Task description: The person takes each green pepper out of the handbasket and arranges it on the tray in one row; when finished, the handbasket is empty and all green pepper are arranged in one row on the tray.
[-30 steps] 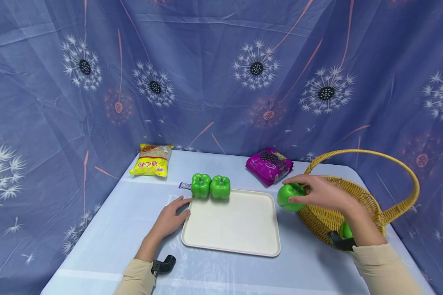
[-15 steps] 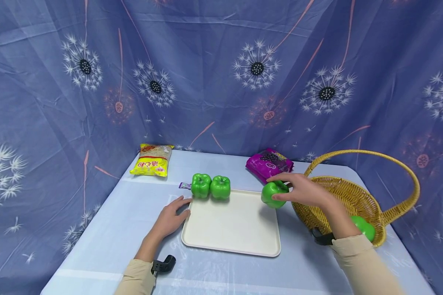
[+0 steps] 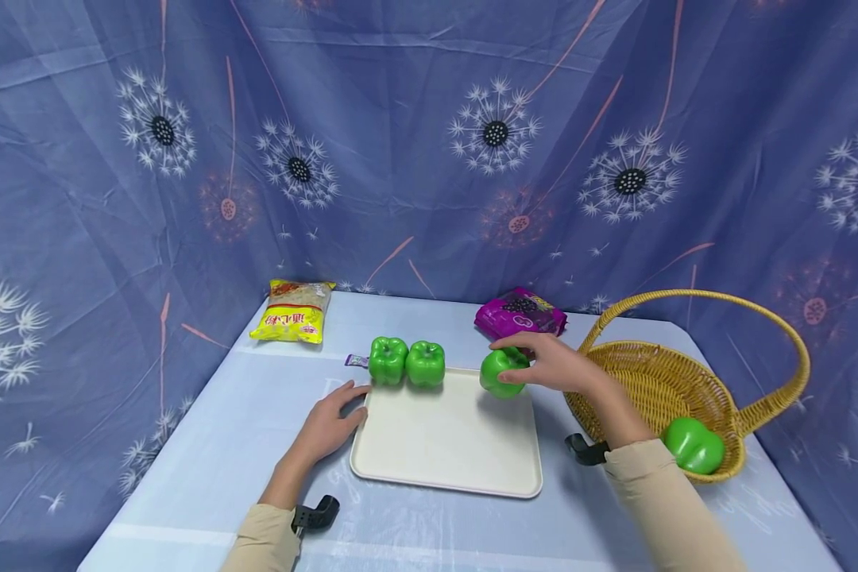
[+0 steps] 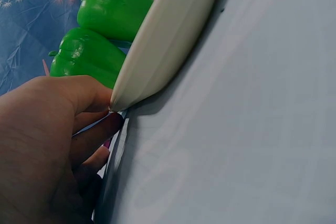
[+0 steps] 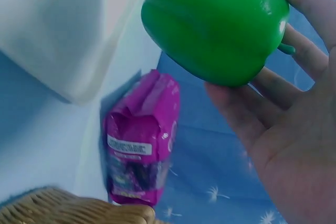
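My right hand [image 3: 554, 364] grips a glossy green bell pepper [image 3: 502, 373] over the far right part of a cream rectangular tray [image 3: 446, 437]. In the right wrist view the thumb and fingertips hold the pepper [image 5: 215, 24] around its stem end, its stem facing the palm. My left hand [image 3: 334, 421] rests at the tray's left rim with relaxed fingers; in the left wrist view its fingertips are right at the rim. Two more green bell peppers, a left one [image 3: 388, 361] and a right one [image 3: 425, 364], stand side by side along the tray's far left edge.
A wicker basket [image 3: 618, 377] with a tall handle stands at the right, another green pepper [image 3: 693, 446] inside. Behind the tray lies a purple packet [image 3: 518, 314]; a yellow food bag [image 3: 293, 311] lies at back left. A small purple sachet [image 3: 356, 361] sits beside the peppers.
My right hand has carried the green bell pepper leftward from the basket's rim to over the tray. The pepper in the basket has come into fuller view. My left hand has stayed put.
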The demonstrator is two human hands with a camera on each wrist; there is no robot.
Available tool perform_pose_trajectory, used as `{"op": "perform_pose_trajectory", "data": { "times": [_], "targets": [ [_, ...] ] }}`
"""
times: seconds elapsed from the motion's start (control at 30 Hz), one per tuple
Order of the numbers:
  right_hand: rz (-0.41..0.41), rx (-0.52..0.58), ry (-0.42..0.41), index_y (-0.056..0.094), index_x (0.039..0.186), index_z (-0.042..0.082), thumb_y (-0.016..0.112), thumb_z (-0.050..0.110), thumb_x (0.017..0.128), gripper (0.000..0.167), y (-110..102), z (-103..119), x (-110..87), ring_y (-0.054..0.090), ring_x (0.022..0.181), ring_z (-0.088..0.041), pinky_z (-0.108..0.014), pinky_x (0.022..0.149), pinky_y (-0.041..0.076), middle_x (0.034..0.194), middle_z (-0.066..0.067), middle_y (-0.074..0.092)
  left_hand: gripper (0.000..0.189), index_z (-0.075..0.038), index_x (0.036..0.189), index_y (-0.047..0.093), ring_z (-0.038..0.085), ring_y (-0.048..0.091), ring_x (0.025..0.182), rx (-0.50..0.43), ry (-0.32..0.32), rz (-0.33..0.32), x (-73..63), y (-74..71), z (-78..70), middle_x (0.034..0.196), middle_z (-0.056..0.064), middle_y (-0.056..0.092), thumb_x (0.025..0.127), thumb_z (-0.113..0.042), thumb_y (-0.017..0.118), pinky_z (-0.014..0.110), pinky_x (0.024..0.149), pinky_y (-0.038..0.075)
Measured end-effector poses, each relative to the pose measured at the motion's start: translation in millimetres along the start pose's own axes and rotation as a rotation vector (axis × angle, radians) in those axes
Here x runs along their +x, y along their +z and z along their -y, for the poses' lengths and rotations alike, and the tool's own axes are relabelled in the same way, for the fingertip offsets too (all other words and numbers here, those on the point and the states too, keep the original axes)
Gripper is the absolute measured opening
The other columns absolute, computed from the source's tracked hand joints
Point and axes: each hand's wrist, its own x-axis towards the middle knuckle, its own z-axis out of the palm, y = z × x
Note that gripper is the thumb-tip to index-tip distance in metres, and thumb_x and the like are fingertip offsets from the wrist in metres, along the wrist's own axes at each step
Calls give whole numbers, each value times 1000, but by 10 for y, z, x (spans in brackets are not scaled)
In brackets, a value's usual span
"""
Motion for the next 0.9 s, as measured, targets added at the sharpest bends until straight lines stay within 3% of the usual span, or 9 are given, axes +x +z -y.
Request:
{"op": "perform_pose_trajectory", "data": {
  "times": [0.3, 0.47, 0.73, 0.9],
  "targets": [
    [-67, -17, -47, 64, 126, 22, 80, 35, 79, 52, 156, -52, 182, 55, 103, -20, -40, 84, 52, 122, -4, 55, 41, -18, 133, 59, 39, 37, 133, -4, 4, -3, -4, -16, -20, 145, 18, 42, 94, -26, 61, 58, 107, 29],
    [-105, -15, -35, 63, 127, 22, 82, 31, 77, 54, 240, -91, 284, 53, 112, -21, -43, 93, 47, 126, -3, 56, 41, -18, 133, 59, 40, 36, 133, -8, 4, -3, -10, -22, -26, 145, 19, 42, 94, -26, 61, 58, 107, 28],
    [-107, -27, -69, 57, 132, 8, 80, 21, 78, 60, 376, -131, 410, 54, 113, -24, -43, 96, 45, 130, -8, 57, 41, -18, 134, 59, 39, 36, 134, -9, 1, -4, -9, -20, -24, 145, 18, 42, 94, -25, 62, 58, 107, 28],
    [-100, -41, -49, 55, 134, 7, 79, 22, 77, 63, 447, -140, 472, 54, 113, -23, -41, 95, 46, 132, -9, 56, 41, -18, 134, 58, 39, 36, 134, -6, -5, 2, -14, -18, -26, 146, 18, 41, 94, -26, 61, 59, 107, 28]
  ]
}}
